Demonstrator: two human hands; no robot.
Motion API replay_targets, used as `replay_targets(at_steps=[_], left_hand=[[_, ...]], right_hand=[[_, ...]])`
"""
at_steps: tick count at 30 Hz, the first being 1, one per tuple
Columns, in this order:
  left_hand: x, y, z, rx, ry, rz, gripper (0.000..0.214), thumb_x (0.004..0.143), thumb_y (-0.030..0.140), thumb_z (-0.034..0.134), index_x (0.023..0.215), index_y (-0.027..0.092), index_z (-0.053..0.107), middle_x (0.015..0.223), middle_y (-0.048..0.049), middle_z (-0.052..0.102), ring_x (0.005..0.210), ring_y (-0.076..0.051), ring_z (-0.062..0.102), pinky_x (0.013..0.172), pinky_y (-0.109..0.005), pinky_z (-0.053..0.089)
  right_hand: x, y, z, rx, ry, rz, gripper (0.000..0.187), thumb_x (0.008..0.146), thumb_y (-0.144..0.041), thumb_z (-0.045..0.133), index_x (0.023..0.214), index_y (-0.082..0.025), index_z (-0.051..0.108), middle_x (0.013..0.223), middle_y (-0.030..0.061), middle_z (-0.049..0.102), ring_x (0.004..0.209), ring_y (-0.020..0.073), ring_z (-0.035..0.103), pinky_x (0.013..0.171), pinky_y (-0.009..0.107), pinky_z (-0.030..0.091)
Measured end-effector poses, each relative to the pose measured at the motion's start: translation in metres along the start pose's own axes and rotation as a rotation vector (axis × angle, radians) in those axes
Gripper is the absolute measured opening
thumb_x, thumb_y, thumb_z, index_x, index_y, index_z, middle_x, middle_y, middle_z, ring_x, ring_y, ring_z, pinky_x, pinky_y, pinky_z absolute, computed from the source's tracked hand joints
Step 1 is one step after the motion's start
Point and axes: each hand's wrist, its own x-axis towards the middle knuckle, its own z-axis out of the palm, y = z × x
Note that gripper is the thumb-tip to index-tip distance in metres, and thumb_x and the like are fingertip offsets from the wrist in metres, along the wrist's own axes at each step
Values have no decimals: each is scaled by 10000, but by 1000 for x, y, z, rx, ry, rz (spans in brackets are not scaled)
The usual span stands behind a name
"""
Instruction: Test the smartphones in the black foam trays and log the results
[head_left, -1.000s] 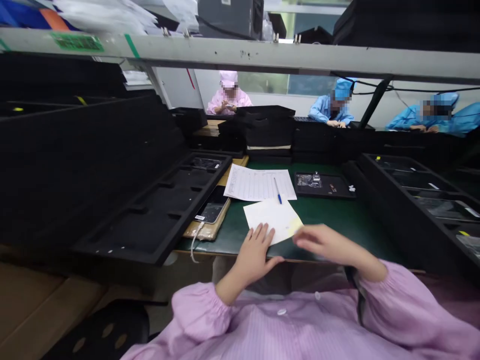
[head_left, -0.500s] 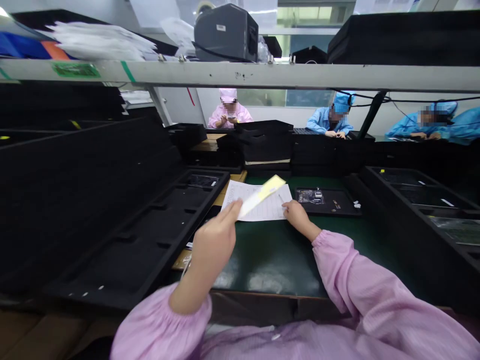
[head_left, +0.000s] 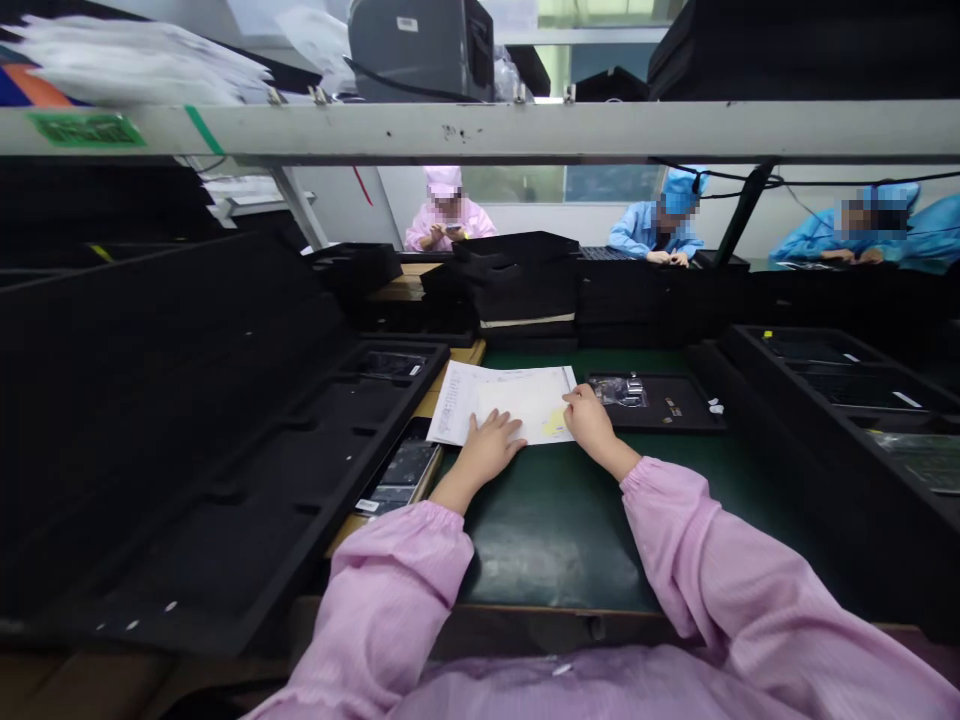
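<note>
Green workbench (head_left: 555,540) under a grey overhead shelf (head_left: 525,130), black foam trays (head_left: 225,480) alongside, pale wall (head_left: 540,218) beyond.

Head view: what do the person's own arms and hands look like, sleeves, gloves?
The left hand and right hand are bare, ungloved. The left sleeve and right sleeve are pale pink, finely striped, long, gathered into elastic cuffs at the wrists.

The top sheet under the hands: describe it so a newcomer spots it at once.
On the green mat, between the long black tray and the small black tray, lie two papers. The top sheet is the white one under the left hand, touched by the right hand. Its yellow corner patch sets it apart from the printed form beneath.
</note>
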Motion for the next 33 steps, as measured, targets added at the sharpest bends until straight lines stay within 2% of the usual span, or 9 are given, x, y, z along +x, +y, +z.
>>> replay_targets(at_steps=[4, 13, 16, 19, 25, 28, 30, 31, 33], left_hand=[[-5, -1, -2, -14, 17, -52, 368, 941, 294, 581, 1292, 182, 582, 1438, -121, 529, 1414, -316, 400, 1161, -656, 261], [-19, 23, -19, -170, 251, -55, 367, 976, 181, 393, 1288, 164, 585, 1470, -139, 521, 1464, -262, 344, 1219, -549, 217], [-32, 40, -21, -227, 326, -20, 337, 982, 218, 398, 1240, 194, 614, 1425, -110, 572, 1434, -234, 400, 1207, -515, 272], [-46, 55, -18, -251, 368, 2, 316, 971, 254, 452, 1228, 189, 624, 1424, -119, 573, 1433, -265, 403, 1193, -542, 293], [-96, 70, -30, -333, 562, -68, 475, 984, 301, 425, 1428, 137, 464, 1584, -180, 345, 1524, -303, 168, 1214, -591, 191], [-127, 73, -58, -653, 752, -90, 442, 949, 278, 501, 1387, 226, 532, 1551, -106, 430, 1504, -259, 256, 1231, -515, 199], [-143, 77, -86, -1060, 783, -103, 373, 905, 276, 556, 1268, 277, 637, 1435, -56, 573, 1419, -254, 422, 1197, -467, 303], [-148, 80, -102, -1344, 742, -96, 312, 878, 289, 563, 1158, 281, 700, 1304, -49, 670, 1319, -265, 540, 1118, -446, 419], [-154, 91, -134, -1821, 324, -62, 277, 846, 342, 540, 973, 240, 764, 1060, -80, 758, 1115, -311, 674, 905, -431, 561]], right_hand=[[0, -6, 16, -112, -78, -27, 205, 948, -291, 630, 1078, -134, 650, 1180, 104, 629, 1080, 233, 602, 918, 423, 511], [-11, -4, 22, -173, -86, -134, 352, 1003, -270, 437, 1157, -47, 660, 1271, 246, 589, 1205, 336, 517, 993, 440, 430], [-12, -5, 27, -151, -77, -219, 431, 1004, -354, 462, 1305, -76, 596, 1463, 238, 472, 1365, 341, 412, 1080, 452, 378], [-15, -4, 33, -115, -99, -330, 457, 986, -412, 514, 1341, -135, 596, 1482, 187, 492, 1438, 321, 355, 1147, 458, 320], [-18, -2, 33, -38, -58, -398, 574, 993, -452, 480, 1421, -71, 516, 1534, 227, 415, 1484, 355, 273, 1192, 535, 240], [-17, -2, 29, -11, -34, -408, 574, 998, -432, 474, 1432, -57, 502, 1563, 225, 366, 1500, 352, 229, 1214, 536, 192], [-17, -3, 28, -9, -37, -407, 560, 993, -419, 491, 1408, -46, 528, 1549, 237, 385, 1496, 357, 241, 1218, 535, 184], [-17, -3, 28, -12, -40, -403, 552, 991, -414, 501, 1396, -42, 541, 1540, 244, 396, 1493, 361, 248, 1218, 536, 184], [-16, -3, 28, -20, -47, -395, 531, 988, -403, 513, 1375, -43, 565, 1528, 249, 412, 1490, 365, 254, 1219, 536, 182]])
